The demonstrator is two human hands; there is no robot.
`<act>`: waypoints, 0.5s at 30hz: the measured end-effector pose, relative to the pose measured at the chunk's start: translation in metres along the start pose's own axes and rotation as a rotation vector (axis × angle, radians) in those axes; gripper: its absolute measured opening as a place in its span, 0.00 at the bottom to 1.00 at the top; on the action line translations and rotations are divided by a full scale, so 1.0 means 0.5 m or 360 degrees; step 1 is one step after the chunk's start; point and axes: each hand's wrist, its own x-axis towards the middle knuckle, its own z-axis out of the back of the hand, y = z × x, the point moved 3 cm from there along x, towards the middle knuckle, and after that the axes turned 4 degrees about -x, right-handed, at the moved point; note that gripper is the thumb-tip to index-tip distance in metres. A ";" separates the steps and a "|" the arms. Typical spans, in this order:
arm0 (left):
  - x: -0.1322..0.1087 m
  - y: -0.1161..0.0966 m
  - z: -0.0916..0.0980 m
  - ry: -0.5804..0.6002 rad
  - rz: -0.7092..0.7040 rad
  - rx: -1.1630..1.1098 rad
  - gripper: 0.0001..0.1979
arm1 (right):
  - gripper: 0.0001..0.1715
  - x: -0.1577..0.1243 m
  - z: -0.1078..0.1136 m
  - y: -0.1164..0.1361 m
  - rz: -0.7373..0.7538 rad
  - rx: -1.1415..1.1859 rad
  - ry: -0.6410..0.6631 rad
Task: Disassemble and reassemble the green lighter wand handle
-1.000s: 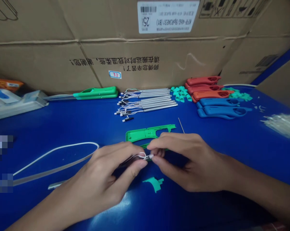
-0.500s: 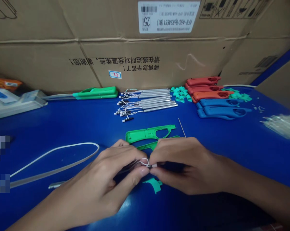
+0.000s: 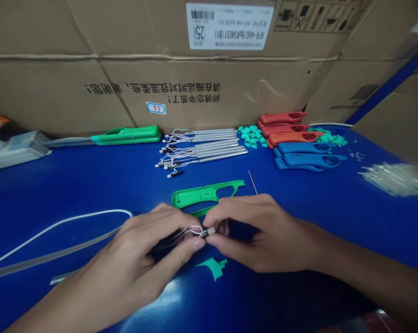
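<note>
My left hand is closed, its thumb and fingers pinching a small black piezo igniter with thin white wires looped at it. The igniter's whitish end points right, between the thumb and index finger of my right hand, which closes around it. Under my left wrist, the end of a silver metal tube sticks out; the rest of it is hidden. Just beyond my hands lies an open green lighter handle half, with a second green piece partly covered. A teal curved piece rests below my fingers.
Behind are silver tubes with wires, teal caps, red handles, blue handles and green-handled lighters. Clear plastic pieces lie right, a white cable left. A cardboard box stands at the back.
The view has shifted slightly, so the scene sits further left. My right fingers have moved a little off the igniter's whitish end, which shows more now.
</note>
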 end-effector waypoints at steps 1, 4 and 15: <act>0.001 0.001 0.000 -0.0023 -0.0010 0.0008 0.08 | 0.06 0.001 0.001 0.000 -0.0027 0.0046 -0.0002; 0.002 -0.001 0.001 -0.0046 -0.0052 0.0031 0.08 | 0.05 0.005 0.001 -0.002 -0.0048 0.0130 0.0044; 0.001 -0.004 0.004 -0.0160 -0.0109 0.0000 0.06 | 0.05 0.002 0.006 -0.017 0.0008 0.0260 -0.0108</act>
